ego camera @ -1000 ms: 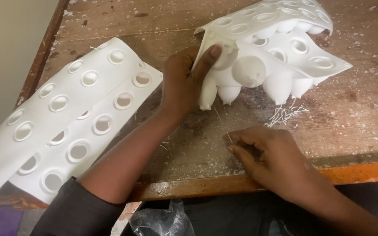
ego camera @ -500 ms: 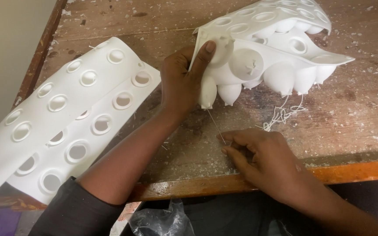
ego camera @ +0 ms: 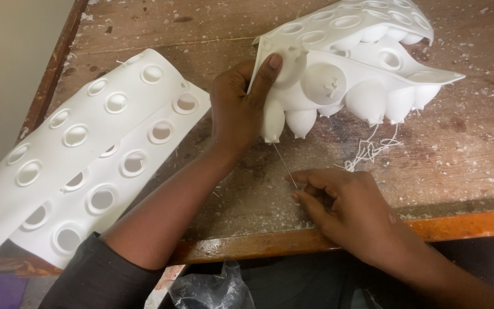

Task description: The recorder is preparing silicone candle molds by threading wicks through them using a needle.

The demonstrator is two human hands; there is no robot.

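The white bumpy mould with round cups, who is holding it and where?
The left hand grips the white flexible mould with round cups at its near corner edge. The right hand pinches a thin white string.

Bench point(ego camera: 212, 34) open at top centre and along the near right edge; blocked left by the stacked perforated sheets point(ego camera: 87, 166), upper right by the bulbous mould point(ego camera: 367, 63), with a loose thread tangle point(ego camera: 367, 151) lying between the mould and the right hand point(ego camera: 344, 209).

Worn wooden table point(ego camera: 464, 171) strewn with white crumbs, pale wall point(ego camera: 12, 68) beside.
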